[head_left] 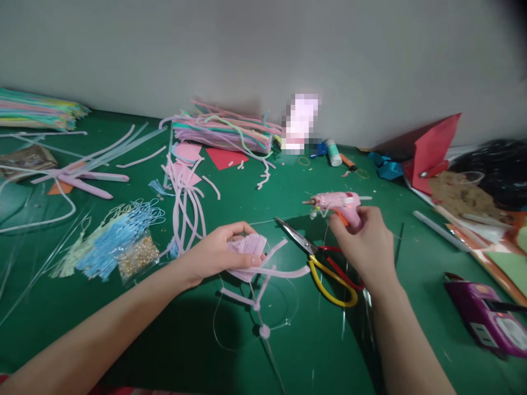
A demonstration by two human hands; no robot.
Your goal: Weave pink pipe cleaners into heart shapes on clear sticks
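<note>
In my left hand (226, 252) is a lilac pipe-cleaner piece (249, 249), folded in close rows, with loose strips (284, 271) sticking out to the right. Below it runs a thin clear stem with a small lilac knot (264, 331) and short lilac side pieces. My right hand (364, 241) grips the handle of a pink glue gun (335, 203), its nozzle pointing left. Scissors (302, 238) with red and yellow handles lie partly open between the two hands, their red handle passing near my right wrist.
Blue tassels (119, 236), a bag of gold beads (138, 256) and loose lilac strips (187, 206) lie to the left. Bundled pipe cleaners (222, 131) and a glue stick (333, 153) sit along the wall. A purple device (488, 315) stands at the right.
</note>
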